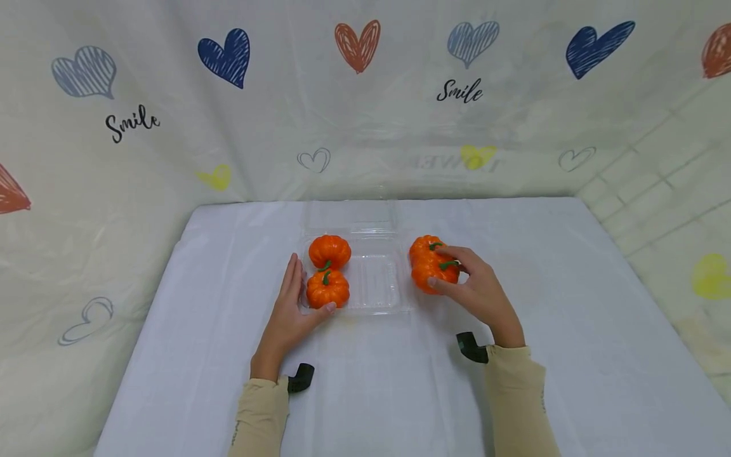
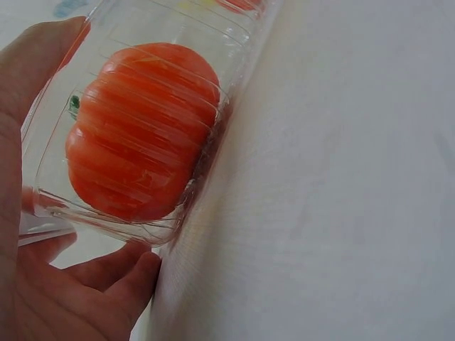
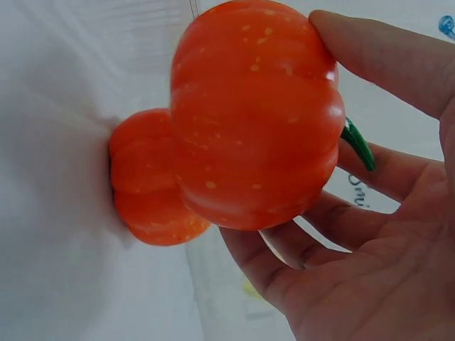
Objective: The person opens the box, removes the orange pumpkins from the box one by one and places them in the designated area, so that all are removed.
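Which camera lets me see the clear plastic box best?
The head view: it shows nearly all of the clear plastic box, with its open lid and two pumpkins inside. The left wrist view shows part of the box close up, with one pumpkin inside. The right wrist view catches just a bit, near the top edge.

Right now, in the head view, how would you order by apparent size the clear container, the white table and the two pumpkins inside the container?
1. White table
2. Clear container
3. Back pumpkin and front pumpkin: they look alike, too close to rank.
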The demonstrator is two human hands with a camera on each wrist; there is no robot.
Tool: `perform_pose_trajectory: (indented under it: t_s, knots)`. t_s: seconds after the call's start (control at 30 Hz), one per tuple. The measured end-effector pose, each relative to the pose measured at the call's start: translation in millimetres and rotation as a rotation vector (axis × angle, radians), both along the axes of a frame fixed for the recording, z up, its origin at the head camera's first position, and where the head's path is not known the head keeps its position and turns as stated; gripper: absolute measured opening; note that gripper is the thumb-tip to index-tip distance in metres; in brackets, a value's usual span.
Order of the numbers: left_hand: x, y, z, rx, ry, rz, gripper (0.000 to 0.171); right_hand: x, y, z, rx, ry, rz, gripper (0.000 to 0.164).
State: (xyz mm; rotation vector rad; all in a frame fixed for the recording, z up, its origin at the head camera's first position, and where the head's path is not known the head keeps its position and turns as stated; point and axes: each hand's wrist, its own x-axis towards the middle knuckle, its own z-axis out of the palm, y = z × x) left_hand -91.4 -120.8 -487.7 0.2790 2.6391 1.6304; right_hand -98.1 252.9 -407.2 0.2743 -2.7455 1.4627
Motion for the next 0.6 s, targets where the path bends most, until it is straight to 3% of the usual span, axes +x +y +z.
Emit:
perform_pose_trajectory:
  t_s: [0.3, 0.6]
  knots:
    - [-1.5, 0.3, -1.4, 0.007, 0.003, -0.005, 0.119, 3.2, 8.4, 1.9, 0.034, -0.066, 0.019, 0.054]
    - [-2.0, -0.5, -2.7, -0.001, 0.012, -0.002, 0.118, 4.0, 15.2, -1.8, 0.154, -0.136, 0.072, 0.050]
